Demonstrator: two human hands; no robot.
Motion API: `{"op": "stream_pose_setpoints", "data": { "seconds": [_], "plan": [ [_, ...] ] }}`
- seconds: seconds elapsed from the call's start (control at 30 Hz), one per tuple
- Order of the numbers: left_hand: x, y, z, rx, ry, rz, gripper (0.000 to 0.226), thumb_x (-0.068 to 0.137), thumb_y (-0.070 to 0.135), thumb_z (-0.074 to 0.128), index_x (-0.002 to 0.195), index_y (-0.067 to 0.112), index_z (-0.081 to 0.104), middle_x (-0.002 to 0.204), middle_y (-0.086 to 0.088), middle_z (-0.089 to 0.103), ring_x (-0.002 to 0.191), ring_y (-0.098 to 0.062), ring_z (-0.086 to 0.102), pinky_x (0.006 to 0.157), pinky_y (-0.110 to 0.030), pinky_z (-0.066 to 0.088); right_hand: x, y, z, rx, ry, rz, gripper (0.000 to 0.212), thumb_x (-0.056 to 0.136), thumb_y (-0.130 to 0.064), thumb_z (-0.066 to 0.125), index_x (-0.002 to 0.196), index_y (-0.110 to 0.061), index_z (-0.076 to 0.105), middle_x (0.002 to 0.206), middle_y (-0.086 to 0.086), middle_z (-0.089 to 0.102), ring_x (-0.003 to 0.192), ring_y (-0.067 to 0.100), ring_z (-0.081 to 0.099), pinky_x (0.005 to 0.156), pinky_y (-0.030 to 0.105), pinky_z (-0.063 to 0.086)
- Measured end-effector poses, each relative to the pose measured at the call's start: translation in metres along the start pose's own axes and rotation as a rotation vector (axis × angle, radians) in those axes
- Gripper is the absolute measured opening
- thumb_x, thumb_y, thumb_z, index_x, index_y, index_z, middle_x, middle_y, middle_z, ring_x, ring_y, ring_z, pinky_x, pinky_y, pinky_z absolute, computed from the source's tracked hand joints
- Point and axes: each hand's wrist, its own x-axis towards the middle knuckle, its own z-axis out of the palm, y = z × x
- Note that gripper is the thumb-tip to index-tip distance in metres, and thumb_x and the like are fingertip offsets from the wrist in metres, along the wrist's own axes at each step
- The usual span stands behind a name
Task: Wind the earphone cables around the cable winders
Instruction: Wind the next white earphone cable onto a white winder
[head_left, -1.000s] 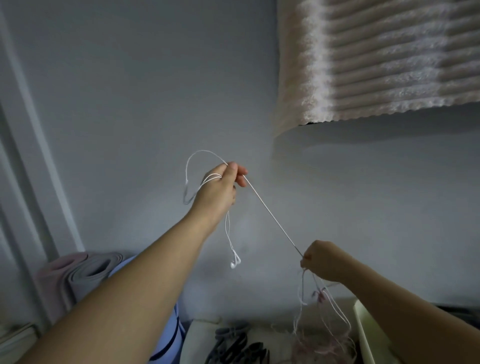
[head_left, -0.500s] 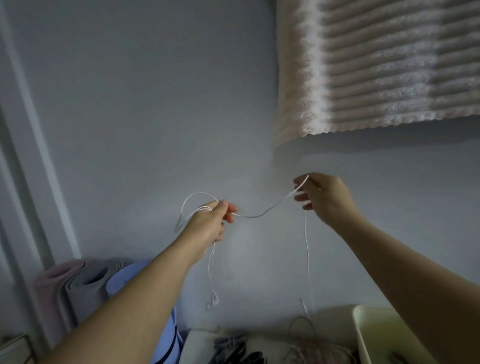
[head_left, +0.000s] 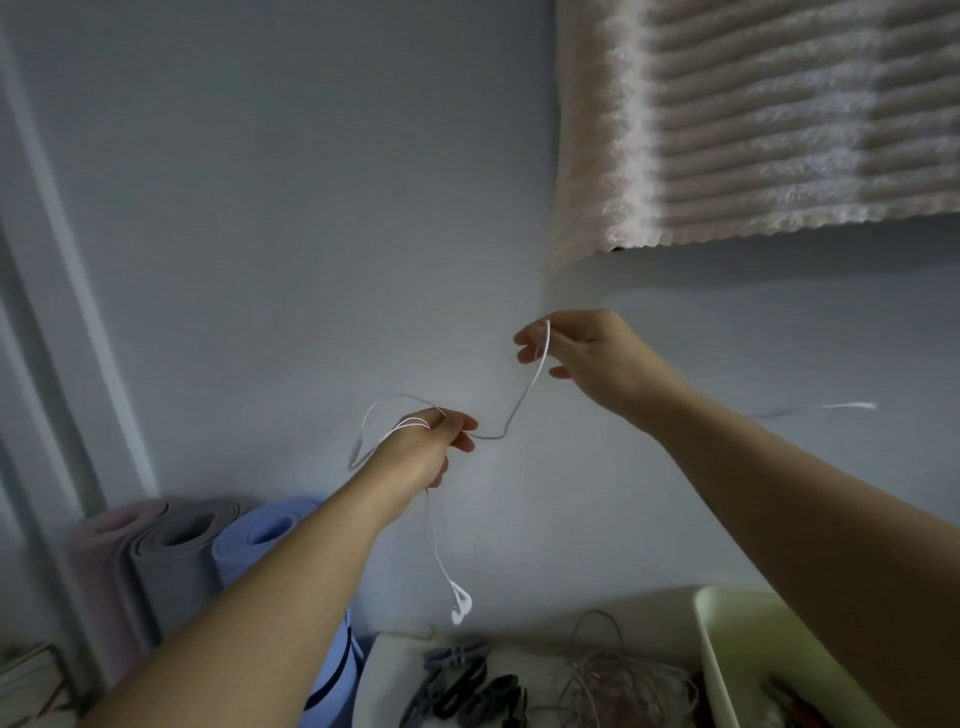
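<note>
Pinched at two spots in the head view: left hand (head_left: 423, 449) has its fingers curled with the white earphone cable (head_left: 511, 415) looped a few turns over the fingertips, thumb pressing it down. Right hand (head_left: 597, 358) nips the same cable between thumb and forefinger, other fingers loosely spread. Both hands are raised in front of the wall (head_left: 260, 208).

Between the two grips the cable sags in a slack S-curve, no tension. Below the left grip a strand hangs straight down, ending in the earbuds (head_left: 460, 605), which swing free. A wider loop bulges out on the far side of the left grip. Past the right grip the cable's run is hidden by the hand. A blurred white streak beside the right forearm may be the free end, cannot tell.

Well below both grips lie dark cable winders (head_left: 467, 686), a tangle of cables (head_left: 623, 680) and a pale tray (head_left: 722, 623). No winder is in either hand.

Risks, judged:
- Slack span between grips could let finger turns loosen and slide off the left fingertips.
- Hanging earbuds could swing into the tangle below and snag.
- Wide loose loop by the left grip may cross other turns and knot.
- Right pinch is light; a tug could pull the cable out.
- The coil is on fingers, so moving it to a winder may spill it.
</note>
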Motion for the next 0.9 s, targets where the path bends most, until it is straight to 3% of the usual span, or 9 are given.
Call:
{"op": "stream_pose_setpoints", "data": {
  "seconds": [0.1, 0.37, 0.57, 0.67, 0.73, 0.8, 0.9],
  "plan": [
    [-0.007, -0.014, -0.011, 0.022, -0.019, -0.082, 0.025, 0.102, 0.017, 0.040, 0.091, 0.017, 0.063, 0.080, 0.003, 0.062, 0.046, -0.010, 0.031, 0.042, -0.017, 0.030, -0.009, 0.005, 0.020, 0.113, -0.039, 0.108, 0.024, 0.098, -0.018, 0.047, 0.085, -0.024, 0.067, 0.085, -0.007, 0.069, 0.094, 0.013, 0.064, 0.086, 0.034, 0.052],
    [-0.016, -0.078, -0.048, 0.015, -0.021, -0.283, 0.025, 0.103, 0.019, 0.038, 0.096, 0.013, 0.061, 0.084, -0.001, 0.061, 0.038, -0.006, 0.027, 0.038, -0.016, 0.025, -0.019, 0.047, 0.091, 0.317, -0.040, 0.361, 0.026, 0.096, -0.012, 0.047, 0.080, -0.020, 0.066, 0.087, -0.001, 0.067, 0.092, 0.012, 0.061, 0.090, 0.036, 0.049],
    [-0.012, -0.135, -0.060, -0.030, -0.067, -0.506, 0.025, 0.103, 0.024, 0.041, 0.101, 0.009, 0.062, 0.084, -0.003, 0.066, 0.043, -0.007, 0.025, 0.044, -0.018, 0.021, -0.027, 0.100, 0.151, 0.365, -0.071, 0.541, 0.023, 0.097, -0.015, 0.049, 0.082, -0.017, 0.066, 0.085, 0.001, 0.065, 0.087, 0.013, 0.056, 0.084, 0.034, 0.048],
    [-0.009, -0.165, -0.061, 0.159, -0.215, -0.673, 0.024, 0.103, 0.026, 0.042, 0.102, 0.004, 0.053, 0.078, -0.005, 0.071, 0.038, -0.008, 0.023, 0.041, -0.016, 0.022, -0.038, 0.127, 0.175, 0.359, -0.082, 0.687, 0.021, 0.096, -0.010, 0.050, 0.081, -0.011, 0.066, 0.083, 0.005, 0.062, 0.076, 0.015, 0.054, 0.069, 0.029, 0.049],
    [-0.008, -0.176, -0.060, 0.386, -0.365, -0.725, 0.027, 0.104, 0.027, 0.040, 0.098, 0.006, 0.055, 0.076, -0.003, 0.070, 0.037, -0.007, 0.023, 0.040, -0.016, 0.022, -0.046, 0.147, 0.184, 0.231, -0.128, 0.753, 0.015, 0.094, -0.010, 0.054, 0.090, -0.006, 0.068, 0.083, 0.007, 0.062, 0.064, 0.015, 0.055, 0.059, 0.023, 0.047],
    [-0.005, -0.179, -0.061, 0.538, -0.446, -0.731, 0.033, 0.103, 0.024, 0.041, 0.087, 0.007, 0.064, 0.074, -0.001, 0.064, 0.042, -0.008, 0.025, 0.041, -0.016, 0.022, -0.054, 0.164, 0.190, 0.108, -0.165, 0.771, 0.015, 0.092, -0.009, 0.057, 0.098, -0.001, 0.068, 0.078, 0.007, 0.061, 0.059, 0.015, 0.057, 0.058, 0.022, 0.050],
    [0.002, -0.174, -0.063, 0.645, -0.459, -0.662, 0.026, 0.095, 0.019, 0.052, 0.074, 0.011, 0.064, 0.062, 0.001, 0.048, 0.042, -0.010, 0.026, 0.040, -0.019, 0.023, -0.062, 0.184, 0.191, 0.051, -0.224, 0.808, 0.023, 0.088, 0.007, 0.054, 0.107, 0.004, 0.066, 0.073, 0.011, 0.059, 0.058, 0.017, 0.058, 0.052, 0.018, 0.052]
  ]
}}
